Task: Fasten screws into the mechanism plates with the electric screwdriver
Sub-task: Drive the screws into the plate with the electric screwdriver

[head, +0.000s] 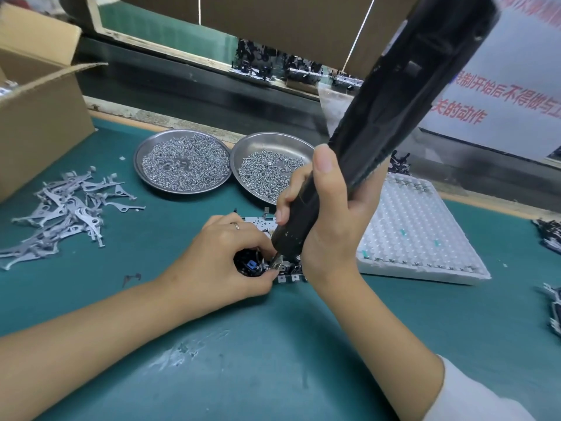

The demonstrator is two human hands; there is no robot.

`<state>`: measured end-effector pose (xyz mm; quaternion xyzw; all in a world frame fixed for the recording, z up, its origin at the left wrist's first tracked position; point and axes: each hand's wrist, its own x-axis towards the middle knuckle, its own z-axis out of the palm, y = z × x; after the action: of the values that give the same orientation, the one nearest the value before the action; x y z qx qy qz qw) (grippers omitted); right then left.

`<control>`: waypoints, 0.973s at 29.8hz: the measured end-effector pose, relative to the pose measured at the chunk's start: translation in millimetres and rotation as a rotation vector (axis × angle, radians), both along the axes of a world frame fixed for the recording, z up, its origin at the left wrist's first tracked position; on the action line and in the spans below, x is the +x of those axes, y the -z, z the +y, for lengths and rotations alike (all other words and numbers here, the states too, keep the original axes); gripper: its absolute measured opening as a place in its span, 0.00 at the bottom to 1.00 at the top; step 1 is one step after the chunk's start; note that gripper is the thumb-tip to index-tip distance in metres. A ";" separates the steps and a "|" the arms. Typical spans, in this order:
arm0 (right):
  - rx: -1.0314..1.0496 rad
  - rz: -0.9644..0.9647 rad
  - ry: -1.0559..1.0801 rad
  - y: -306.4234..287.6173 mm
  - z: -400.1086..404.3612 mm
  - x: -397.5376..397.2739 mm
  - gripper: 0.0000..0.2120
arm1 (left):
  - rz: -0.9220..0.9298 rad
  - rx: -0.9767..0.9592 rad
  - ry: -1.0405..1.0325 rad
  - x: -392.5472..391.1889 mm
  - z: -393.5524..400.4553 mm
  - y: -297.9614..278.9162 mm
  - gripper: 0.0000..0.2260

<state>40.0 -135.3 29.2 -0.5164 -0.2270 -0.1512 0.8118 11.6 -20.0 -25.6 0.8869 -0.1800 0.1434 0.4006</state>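
Both hands work close together: right hand (pixel 328 220) grips the tilted black electric screwdriver (pixel 385 123), left hand (pixel 224 259) pinches the small metal mechanism plate (pixel 285 270).

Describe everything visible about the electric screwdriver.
The electric screwdriver is a long black tool, seemingly plastic, with a scuffed, worn lower barrel. It tilts steeply, its top leaning up and to the right out of frame, its tip down on the mechanism plate on the green mat. The right hand grips its lower body, thumb up along the side. The left hand holds the plate beside the tip. The bit itself is mostly hidden.
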 end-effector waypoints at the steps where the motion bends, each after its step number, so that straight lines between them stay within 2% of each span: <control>1: 0.000 -0.001 0.002 -0.2 -0.2 0.1 0.13 | -0.003 0.000 -0.001 0.1 -0.1 -0.1 0.09; 9: -0.004 -0.022 -0.007 1.6 0.0 -1.5 0.11 | -0.015 -0.009 -0.006 -0.3 0.0 1.3 0.09; 19: -0.014 -0.021 -0.004 2.4 -0.2 -0.6 0.15 | -0.004 -0.007 -0.009 -0.5 0.0 0.4 0.09; 25: 0.017 -0.085 0.055 -5.2 -12.0 6.3 0.09 | -0.004 -0.045 0.001 -0.7 -0.5 0.2 0.08; 29: -0.032 -0.042 0.070 4.0 -10.5 10.9 0.10 | -0.013 -0.045 -0.011 -1.2 0.0 2.2 0.09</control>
<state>51.0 -145.8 25.2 -0.5336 -0.2281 -0.1866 0.7927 10.4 -20.1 -27.7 0.8776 -0.1744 0.1554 0.4186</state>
